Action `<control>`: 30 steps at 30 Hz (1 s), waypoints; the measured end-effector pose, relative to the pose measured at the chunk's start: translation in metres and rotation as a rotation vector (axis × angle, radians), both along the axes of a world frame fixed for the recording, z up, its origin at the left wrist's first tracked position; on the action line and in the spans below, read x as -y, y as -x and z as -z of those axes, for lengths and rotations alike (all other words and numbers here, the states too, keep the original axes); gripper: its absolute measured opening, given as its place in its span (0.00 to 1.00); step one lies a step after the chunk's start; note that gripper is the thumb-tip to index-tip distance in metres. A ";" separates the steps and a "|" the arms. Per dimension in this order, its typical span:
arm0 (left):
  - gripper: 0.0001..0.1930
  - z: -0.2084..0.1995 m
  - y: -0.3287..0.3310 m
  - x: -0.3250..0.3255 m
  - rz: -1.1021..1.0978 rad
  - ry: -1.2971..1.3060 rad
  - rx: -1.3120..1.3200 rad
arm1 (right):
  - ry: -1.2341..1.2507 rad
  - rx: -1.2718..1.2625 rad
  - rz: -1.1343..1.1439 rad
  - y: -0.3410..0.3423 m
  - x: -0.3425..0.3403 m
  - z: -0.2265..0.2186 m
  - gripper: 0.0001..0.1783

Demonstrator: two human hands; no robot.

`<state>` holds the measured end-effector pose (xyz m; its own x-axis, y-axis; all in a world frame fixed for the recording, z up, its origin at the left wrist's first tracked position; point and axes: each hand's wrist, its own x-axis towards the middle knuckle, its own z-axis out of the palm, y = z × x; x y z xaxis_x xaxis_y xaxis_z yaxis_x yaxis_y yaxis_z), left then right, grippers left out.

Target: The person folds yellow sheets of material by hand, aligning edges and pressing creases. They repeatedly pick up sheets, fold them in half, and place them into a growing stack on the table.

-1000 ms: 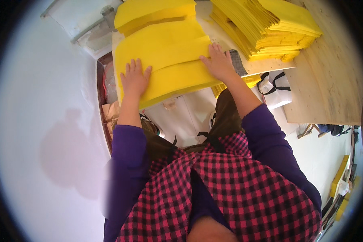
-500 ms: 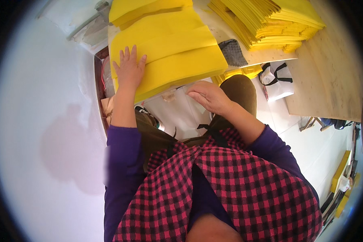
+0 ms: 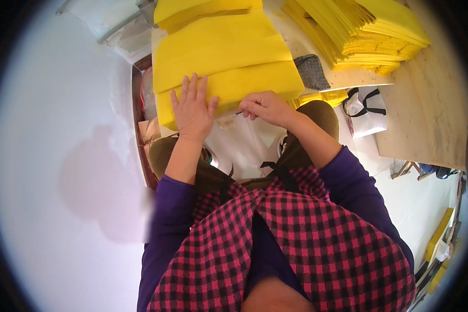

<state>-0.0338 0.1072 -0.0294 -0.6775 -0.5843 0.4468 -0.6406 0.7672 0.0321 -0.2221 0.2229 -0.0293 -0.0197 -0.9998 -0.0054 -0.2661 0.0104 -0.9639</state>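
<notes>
A stack of yellow fabric-like sheets (image 3: 221, 49) lies on the table before me, its front fold along the near edge. My left hand (image 3: 194, 110) rests flat on the near part of the top sheet, fingers spread and pointing away from me. At the stack's front edge, to the right of it, my right hand (image 3: 268, 108) has its fingers curled together. Whatever may be between those fingertips is hidden. A dark grey textured cloth (image 3: 312, 72) lies just right of the stack.
Farther right, a tall pile of folded yellow pieces (image 3: 372, 44) sits on the wooden tabletop (image 3: 359, 78). More yellow material (image 3: 333, 96) shows beneath it. A white bag with black handles (image 3: 366, 117) stands by a wooden panel (image 3: 424, 109). A white wall (image 3: 52, 104) closes off the left.
My left hand has slid toward me and to the right, onto the near fold. The right hand's fingers have curled in at the stack's edge. The whole view has shifted slightly.
</notes>
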 end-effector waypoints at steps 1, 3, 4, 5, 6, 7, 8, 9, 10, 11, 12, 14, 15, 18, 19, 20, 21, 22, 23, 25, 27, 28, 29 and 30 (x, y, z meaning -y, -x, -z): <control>0.30 -0.002 -0.001 -0.001 -0.007 -0.012 0.022 | -0.019 -0.021 -0.004 -0.001 -0.002 -0.003 0.17; 0.29 -0.006 -0.006 -0.009 0.023 -0.010 0.023 | -0.013 -0.037 -0.029 -0.003 -0.011 -0.009 0.16; 0.29 -0.008 -0.007 -0.013 0.039 -0.013 0.025 | -0.031 -0.037 -0.040 -0.001 -0.015 -0.013 0.16; 0.29 -0.012 -0.008 -0.014 0.046 -0.023 0.010 | -0.037 -0.014 -0.019 0.003 -0.018 -0.018 0.16; 0.28 -0.016 -0.010 -0.014 0.053 -0.033 -0.005 | -0.052 0.013 0.000 0.008 -0.022 -0.023 0.16; 0.27 -0.021 -0.011 -0.013 0.051 -0.056 -0.013 | -0.066 0.039 0.019 0.011 -0.024 -0.027 0.16; 0.26 -0.027 -0.011 -0.010 0.077 -0.108 -0.062 | -0.061 0.156 0.125 0.015 -0.025 -0.031 0.16; 0.26 -0.034 -0.009 -0.006 0.097 -0.168 -0.105 | -0.051 0.270 0.232 0.020 -0.024 -0.034 0.16; 0.25 -0.040 -0.006 -0.001 0.117 -0.225 -0.149 | 0.001 0.395 0.308 0.026 -0.022 -0.038 0.16; 0.25 -0.047 -0.002 0.005 0.159 -0.269 -0.189 | -0.039 0.503 0.348 0.035 -0.019 -0.041 0.18; 0.25 -0.052 0.002 0.011 0.200 -0.315 -0.227 | -0.079 0.618 0.413 0.041 -0.016 -0.042 0.19; 0.25 -0.055 0.013 0.021 0.262 -0.365 -0.237 | -0.083 0.872 0.470 0.049 -0.008 -0.039 0.23; 0.25 -0.053 0.021 0.025 0.284 -0.371 -0.209 | -0.089 0.941 0.482 0.051 -0.005 -0.036 0.24; 0.26 -0.038 0.038 0.040 0.271 -0.391 -0.116 | -0.111 1.134 0.556 0.057 0.003 -0.024 0.26; 0.26 -0.030 0.041 0.044 0.254 -0.400 -0.087 | -0.110 1.180 0.589 0.059 0.006 -0.021 0.26; 0.26 -0.023 0.042 0.048 0.258 -0.437 -0.100 | -0.110 1.226 0.624 0.061 0.009 -0.018 0.27; 0.27 -0.016 0.041 0.052 0.261 -0.479 -0.116 | -0.093 1.233 0.647 0.063 0.013 -0.016 0.26; 0.27 -0.011 0.041 0.055 0.229 -0.555 -0.101 | -0.077 1.240 0.670 0.066 0.016 -0.014 0.26; 0.27 -0.006 0.041 0.058 0.271 -0.530 -0.140 | -0.057 1.254 0.679 0.068 0.019 -0.013 0.25; 0.28 0.000 0.037 0.060 0.271 -0.554 -0.150 | -0.011 1.178 0.589 0.075 0.022 -0.012 0.26; 0.28 0.002 0.036 0.062 0.285 -0.575 -0.172 | -0.010 1.136 0.550 0.084 0.026 -0.012 0.25; 0.28 0.002 0.035 0.062 0.293 -0.583 -0.191 | -0.031 1.133 0.563 0.088 0.028 -0.012 0.25; 0.27 0.002 0.034 0.062 0.289 -0.591 -0.188 | -0.055 1.136 0.586 0.092 0.030 -0.013 0.24; 0.27 0.002 0.034 0.062 0.292 -0.594 -0.193 | -0.074 1.076 0.574 0.096 0.034 -0.014 0.24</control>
<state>-0.0680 0.0454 -0.0312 -0.7851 -0.5729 0.2354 -0.3510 0.7247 0.5930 -0.3183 0.1886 -0.0158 -0.4085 -0.8441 -0.3474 0.7281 -0.0718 -0.6816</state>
